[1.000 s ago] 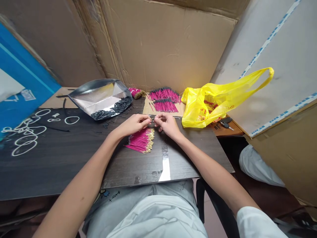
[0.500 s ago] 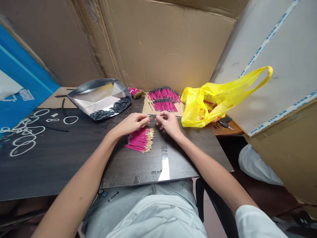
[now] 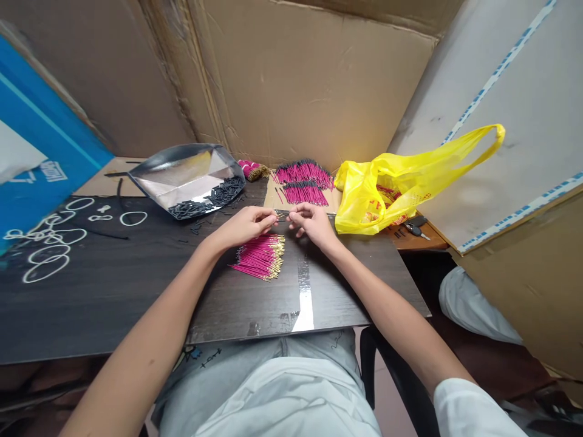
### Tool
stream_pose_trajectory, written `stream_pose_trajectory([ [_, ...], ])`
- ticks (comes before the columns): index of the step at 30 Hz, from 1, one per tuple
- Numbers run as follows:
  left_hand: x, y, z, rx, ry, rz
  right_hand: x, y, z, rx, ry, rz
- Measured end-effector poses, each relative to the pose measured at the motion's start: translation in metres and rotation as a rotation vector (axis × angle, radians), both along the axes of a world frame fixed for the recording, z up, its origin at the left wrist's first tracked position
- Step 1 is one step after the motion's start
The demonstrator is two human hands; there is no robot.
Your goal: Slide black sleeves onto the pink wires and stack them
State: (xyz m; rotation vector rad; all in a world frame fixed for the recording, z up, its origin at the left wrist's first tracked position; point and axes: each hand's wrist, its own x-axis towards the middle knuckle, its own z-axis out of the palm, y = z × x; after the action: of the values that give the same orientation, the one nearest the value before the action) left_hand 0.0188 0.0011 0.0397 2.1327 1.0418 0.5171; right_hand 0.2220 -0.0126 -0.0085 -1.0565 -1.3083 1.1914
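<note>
L hand (image 3: 248, 225) nearer pink-stick pile (image 3: 258, 257) on bench (image 3: 344, 297) than R hand (image 3: 313, 226); L grip narrow on thin gold-tipped pc (image 3: 279, 215), just beyond pile's far R corner, axis approx crosswise, twd R hand. R grip narrow, can't tell if holding.

I'm looking remotely into what seems a small workshop: a large cardboard panel (image 3: 319, 85) stands behind the dark table (image 3: 113, 297), where thin pink sticks (image 3: 255, 258) lie in batches near a shiny scoop (image 3: 164, 185) of short black pieces (image 3: 194, 207).
</note>
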Motion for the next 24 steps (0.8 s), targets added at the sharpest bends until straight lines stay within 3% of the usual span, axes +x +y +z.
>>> stream_pose_trajectory([
  [12,0.0003,-0.0013,0.0015,-0.032,-0.022,0.009,0.0005,0.0010,-0.0009,-0.023,0.021,0.047],
  [24,0.0001,-0.0007,0.0017,-0.045,-0.016,-0.003,0.0000,-0.0003,0.0021,-0.171,0.119,0.068],
])
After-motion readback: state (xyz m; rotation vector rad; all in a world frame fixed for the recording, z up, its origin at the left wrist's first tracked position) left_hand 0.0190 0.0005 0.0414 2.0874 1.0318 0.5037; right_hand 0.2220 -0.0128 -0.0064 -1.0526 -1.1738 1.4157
